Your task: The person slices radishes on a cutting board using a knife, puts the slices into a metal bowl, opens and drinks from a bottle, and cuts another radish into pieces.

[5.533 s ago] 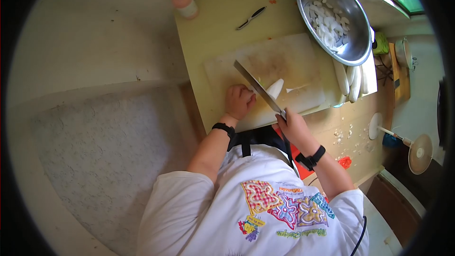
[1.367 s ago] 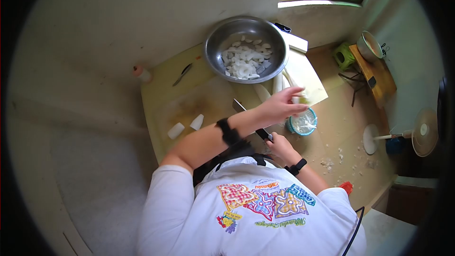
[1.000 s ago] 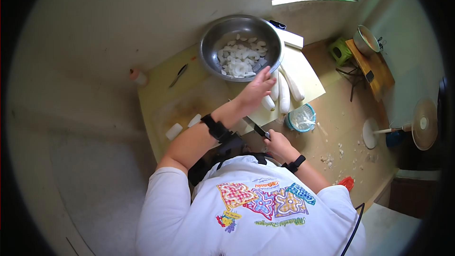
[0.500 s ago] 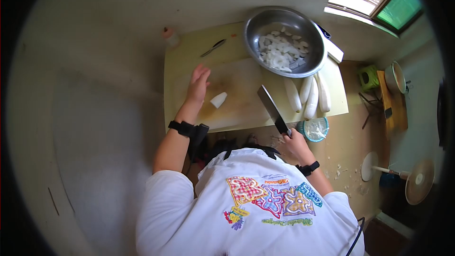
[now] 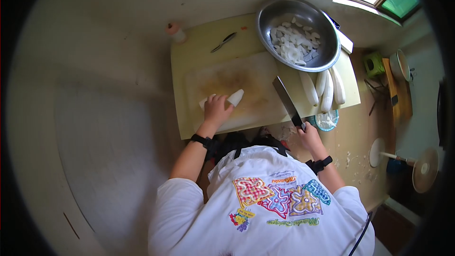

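My left hand [image 5: 217,110] is on the cutting board [image 5: 265,80], its fingers wrapped over a peeled white radish [image 5: 235,97]. White radish shows on both sides of the fingers; whether it is one piece or two I cannot tell. In my right hand [image 5: 309,135] is a kitchen knife [image 5: 286,99], gripped by its handle, its broad blade pointing up and left over the board's right side. Several whole peeled radishes [image 5: 327,92] lie to the right of the blade. Behind them a large metal bowl [image 5: 263,26] holds many cut white slices [image 5: 294,42].
A peeler-like tool [image 5: 223,42] lies at the back of the yellowish table [image 5: 189,54], near a pink-capped bottle [image 5: 176,32]. Below the table's right edge stands a blue basket [image 5: 327,120] with a clear liner. Scraps dot the floor near a fan [image 5: 425,169].
My left hand has come down from above the board onto the radish and closed over it. The knife stays in my right hand. The whole view has shifted slightly.
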Available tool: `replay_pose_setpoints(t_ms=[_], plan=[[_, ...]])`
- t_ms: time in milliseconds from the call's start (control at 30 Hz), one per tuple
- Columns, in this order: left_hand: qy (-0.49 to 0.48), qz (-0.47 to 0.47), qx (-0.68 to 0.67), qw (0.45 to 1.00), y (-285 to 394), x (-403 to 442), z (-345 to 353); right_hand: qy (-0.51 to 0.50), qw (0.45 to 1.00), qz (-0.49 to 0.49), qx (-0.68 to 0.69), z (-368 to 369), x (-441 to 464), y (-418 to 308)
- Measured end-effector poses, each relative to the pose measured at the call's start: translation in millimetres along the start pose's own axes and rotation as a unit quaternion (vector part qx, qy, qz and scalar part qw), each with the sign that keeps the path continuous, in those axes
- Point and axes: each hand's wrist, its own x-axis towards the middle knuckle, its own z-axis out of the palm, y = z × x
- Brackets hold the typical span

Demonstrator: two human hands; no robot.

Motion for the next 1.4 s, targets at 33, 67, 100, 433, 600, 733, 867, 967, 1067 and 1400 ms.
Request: replay_pose_setpoints(t_ms=[33, 67, 100, 433, 600, 733, 867, 967, 1067, 1400], plan=[[-0.029, 0.009, -0.002, 1.0, 9, 9, -1, 0.004, 1.0, 0.012, 0.007, 4, 0, -3], [-0.058, 0.018, -0.004, 0.998, 15, 17, 1, 0.008, 1.0, 0.021, 0.01, 8, 0, -6], [-0.065, 0.027, -0.005, 0.997, 19, 24, 6, 0.015, 1.0, 0.023, 0.014, 12, -1, -11], [-0.224, 0.086, 0.039, 0.97, 16, 74, 43, 0.104, 0.993, 0.05, 0.002, 37, -11, -21], [-0.148, 0.135, -0.147, 0.969, 36, 78, 34, 0.108, 0.991, 0.075, 0.033, 47, -12, -19], [-0.124, 0.165, -0.226, 0.952, 37, 79, 46, 0.108, 0.988, 0.093, 0.061, 50, -12, -21], [-0.187, 0.161, -0.229, 0.942, 26, 66, 62, 0.117, 0.99, 0.076, 0.022, 46, -12, -26], [-0.186, 0.147, -0.244, 0.94, 26, 64, 60, 0.114, 0.991, 0.065, 0.015, 47, -10, -24], [-0.2, 0.133, -0.238, 0.941, 27, 62, 52, 0.118, 0.989, 0.071, 0.059, 41, -12, -30], [-0.076, 0.012, -0.33, 0.941, -7, 83, 6, 0.098, 0.982, -0.001, 0.161, 11, -40, -93]])
